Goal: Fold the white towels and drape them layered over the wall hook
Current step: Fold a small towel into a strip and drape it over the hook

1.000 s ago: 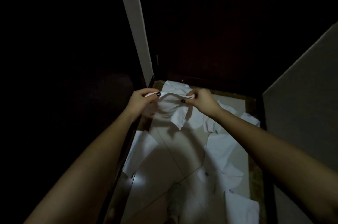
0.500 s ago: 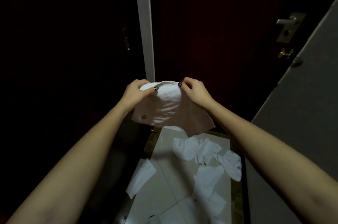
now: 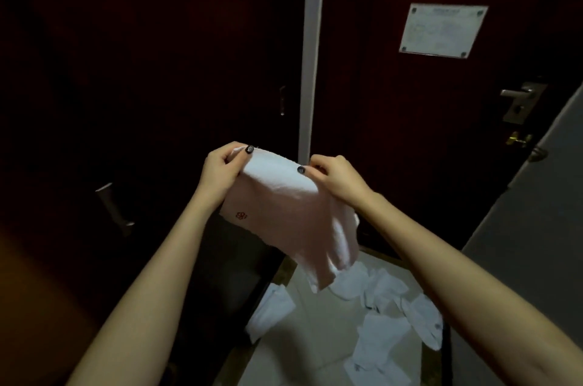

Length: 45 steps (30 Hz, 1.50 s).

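A small white terry towel (image 3: 284, 212) hangs in mid-air, pinched along its top edge by the left hand (image 3: 220, 169) and the right hand (image 3: 336, 179), both thumbs on the near side. The stretch between them is pulled fairly smooth, and the rest falls loose, tapering to a drooping corner low on the right. A small red embroidered emblem (image 3: 241, 215) sits near its lower left corner. Below, more crumpled white towels (image 3: 381, 294) lie scattered on the pale tiled floor (image 3: 315, 338), with one flatter white towel (image 3: 271, 311) apart on the left.

No text is legible: the door notice (image 3: 441, 30) is blurred, the red emblem (image 3: 241, 215) on the towel (image 3: 284, 196) indistinct.
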Each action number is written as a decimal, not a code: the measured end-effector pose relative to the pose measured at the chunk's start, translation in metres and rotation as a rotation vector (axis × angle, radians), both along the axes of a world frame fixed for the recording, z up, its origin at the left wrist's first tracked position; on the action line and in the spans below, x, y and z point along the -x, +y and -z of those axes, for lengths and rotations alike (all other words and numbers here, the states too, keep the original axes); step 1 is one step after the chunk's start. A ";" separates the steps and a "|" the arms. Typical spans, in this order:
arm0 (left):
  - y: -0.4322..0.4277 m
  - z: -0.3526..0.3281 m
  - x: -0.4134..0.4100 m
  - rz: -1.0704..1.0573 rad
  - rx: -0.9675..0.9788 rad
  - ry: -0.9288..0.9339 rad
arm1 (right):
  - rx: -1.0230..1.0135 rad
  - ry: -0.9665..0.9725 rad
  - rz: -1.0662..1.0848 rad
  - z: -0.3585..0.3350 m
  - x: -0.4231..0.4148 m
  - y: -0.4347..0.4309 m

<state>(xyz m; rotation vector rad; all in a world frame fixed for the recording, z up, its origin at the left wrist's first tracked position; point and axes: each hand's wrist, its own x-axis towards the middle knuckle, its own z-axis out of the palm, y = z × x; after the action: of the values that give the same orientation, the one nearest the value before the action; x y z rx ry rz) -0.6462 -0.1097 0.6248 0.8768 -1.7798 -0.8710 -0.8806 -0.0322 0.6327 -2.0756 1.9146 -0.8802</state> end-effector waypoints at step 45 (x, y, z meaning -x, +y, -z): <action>0.179 -0.138 -0.471 -0.849 0.077 0.348 | -0.224 -0.462 -0.839 -0.148 -0.451 -0.007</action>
<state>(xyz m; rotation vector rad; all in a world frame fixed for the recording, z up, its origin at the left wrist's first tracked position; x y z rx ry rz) -0.1754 0.0696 0.7630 1.2044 -0.9761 -0.3548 -0.4297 -0.0396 0.7812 -2.0067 0.7476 -0.7771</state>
